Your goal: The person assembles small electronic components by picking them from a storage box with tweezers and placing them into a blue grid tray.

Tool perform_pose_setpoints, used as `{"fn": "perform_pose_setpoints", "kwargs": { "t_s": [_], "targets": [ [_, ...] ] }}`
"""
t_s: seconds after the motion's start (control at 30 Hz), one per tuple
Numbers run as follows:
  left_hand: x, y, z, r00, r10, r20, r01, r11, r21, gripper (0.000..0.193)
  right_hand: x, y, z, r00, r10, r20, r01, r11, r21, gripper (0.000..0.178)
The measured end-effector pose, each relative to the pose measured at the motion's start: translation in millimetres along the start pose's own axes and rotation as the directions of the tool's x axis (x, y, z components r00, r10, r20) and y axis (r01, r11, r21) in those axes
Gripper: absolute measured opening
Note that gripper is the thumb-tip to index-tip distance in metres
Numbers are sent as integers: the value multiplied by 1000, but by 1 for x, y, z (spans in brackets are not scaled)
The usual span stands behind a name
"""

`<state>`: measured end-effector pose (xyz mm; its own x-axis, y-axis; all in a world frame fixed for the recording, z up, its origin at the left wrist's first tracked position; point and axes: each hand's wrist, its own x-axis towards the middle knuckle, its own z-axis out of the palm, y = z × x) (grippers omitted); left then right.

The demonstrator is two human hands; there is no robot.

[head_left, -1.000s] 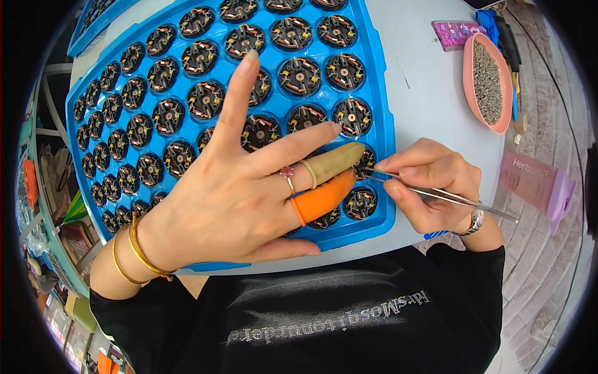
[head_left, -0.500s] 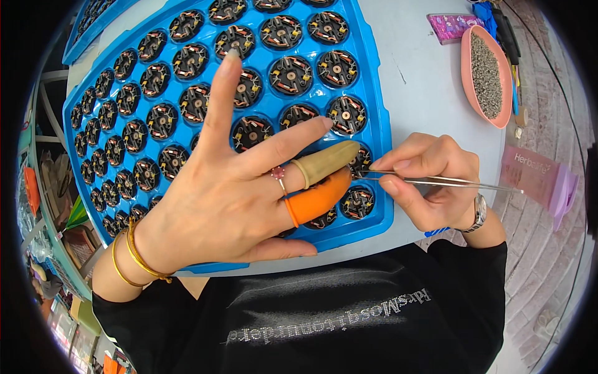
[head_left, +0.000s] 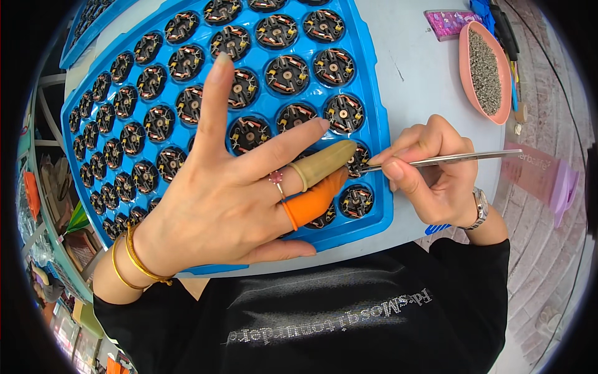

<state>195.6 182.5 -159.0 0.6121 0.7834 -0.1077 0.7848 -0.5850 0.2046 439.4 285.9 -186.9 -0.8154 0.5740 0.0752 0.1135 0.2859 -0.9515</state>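
Silvery tweezers [head_left: 473,156] ran left to right, pinched between fingers of the right hand [head_left: 439,177], tips at a black disc [head_left: 359,159] just left, in the blue tray's [head_left: 383,193] near right area; the left hand [head_left: 218,193] spread beside that disc, gripping nothing visible.

Bright, even light from above over my table [head_left: 423,75]. Small white glints on the glossy blue tray [head_left: 375,106], soft shading under my left hand [head_left: 199,190]. Fisheye bows the table's near edge, squeezes the tray's left end; black rim around. My right hand [head_left: 439,177] looks sharp; shelving [head_left: 68,263] past the table's left edge goes soft. Tweezers [head_left: 461,159] gleam; tips too small for me to judge focus.
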Motion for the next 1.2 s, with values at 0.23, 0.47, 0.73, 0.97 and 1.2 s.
{"fn": "perform_pose_setpoints", "kwargs": {
  "t_s": [0.23, 0.47, 0.73, 0.97, 1.2],
  "targets": [
    [1, 0, 0, 1000, -5, -20, 4, 999, -49, 63, -1, 7, -2, 990, -140, 22, 140, 990, -20, 19],
    [3, 0, 0, 999, -26, -44, 22, 995, -102, 63, -4, 1, 0, 945, -320, 66, 327, 928, -181, 27],
    [3, 0, 1, 998, -28, -52, 23, 994, -105, 60, -6, 3, 1, 956, -292, 32, 294, 945, -145, 28],
    [2, 0, 2, 997, -27, -73, 19, 993, -116, 60, -3, 4, -2, 966, -242, 96, 252, 961, -115, 25],
    [2, -1, 1, 999, -25, -45, 20, 994, -109, 61, -6, 7, -2, 978, -204, 41, 207, 973, -103, 26]
  ]
}}
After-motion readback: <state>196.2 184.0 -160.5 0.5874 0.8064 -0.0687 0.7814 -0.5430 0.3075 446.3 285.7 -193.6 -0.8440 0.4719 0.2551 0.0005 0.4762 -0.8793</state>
